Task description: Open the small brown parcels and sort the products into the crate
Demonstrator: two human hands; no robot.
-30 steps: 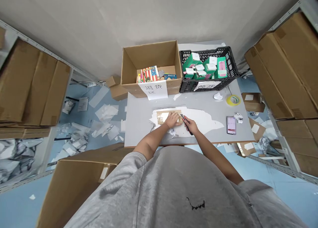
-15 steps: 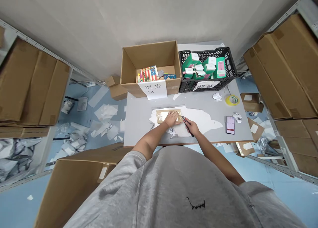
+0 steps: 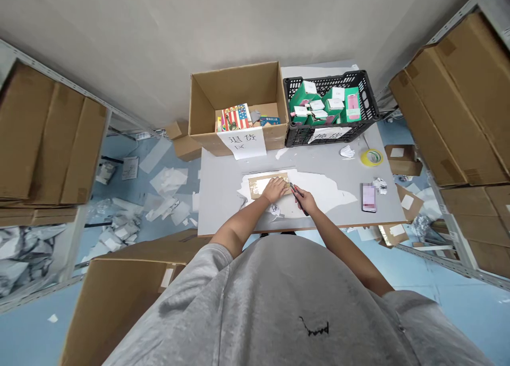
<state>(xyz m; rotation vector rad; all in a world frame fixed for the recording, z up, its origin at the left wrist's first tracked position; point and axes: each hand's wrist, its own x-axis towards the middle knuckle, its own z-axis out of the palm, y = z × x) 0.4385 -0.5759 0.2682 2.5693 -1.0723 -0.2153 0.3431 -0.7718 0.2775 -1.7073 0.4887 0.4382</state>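
- The small brown packet (image 3: 257, 187) lies on white paper (image 3: 326, 189) that covers part of the grey table (image 3: 223, 206); shiny tape seems to run over its top.
- The left hand (image 3: 274, 189) is on top of the packet, near its right end; the fingers are laid out flat and not curled round it.
- The right hand (image 3: 306, 200) is just right of the packet; its fingers are wrapped round a dark cutter (image 3: 294, 189), and the tip points at the packet's right end; it is too small to tell if the blade is out or touches.
- Behind the packet is a big brown box (image 3: 199, 140) with books in it; behind it and to its right is a black crate (image 3: 295, 137) with green boxes; well to its right lie a phone (image 3: 368, 197) and a roll of yellow tape (image 3: 364, 158).
- My guess is that the step now is slitting the packet's right end; the packet looks whole from here.
- The next move seems to need a firm left hand to stop any sliding; the cutter should go softly, and away from those close fingers.
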